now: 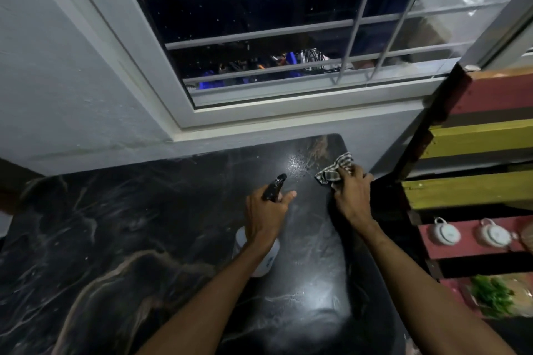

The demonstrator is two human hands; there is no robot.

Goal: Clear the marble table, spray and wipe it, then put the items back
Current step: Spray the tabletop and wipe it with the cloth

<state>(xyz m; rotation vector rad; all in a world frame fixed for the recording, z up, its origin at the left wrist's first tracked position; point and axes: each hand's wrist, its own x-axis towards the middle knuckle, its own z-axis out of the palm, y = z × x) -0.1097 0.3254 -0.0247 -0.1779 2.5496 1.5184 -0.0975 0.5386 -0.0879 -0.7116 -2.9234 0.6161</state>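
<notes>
The black marble table (pixel 121 233) with pale veins fills the lower half of the view. My left hand (pixel 268 215) grips a spray bottle (pixel 264 264) with a white body and a black nozzle head (pixel 274 186) aimed at the far right corner. Fine spray droplets (pixel 294 166) glisten on the marble just beyond the nozzle. My right hand (pixel 353 197) holds a crumpled checked cloth (pixel 336 171) above the table's right edge, close to the wet patch.
A white-framed window with bars (pixel 259 46) rises behind the table. A wooden shelf with red, yellow and dark slats (pixel 473 153) stands at the right, holding two white round items (pixel 442 233) and a packet of greens (pixel 493 294). Grey wall lies at the left.
</notes>
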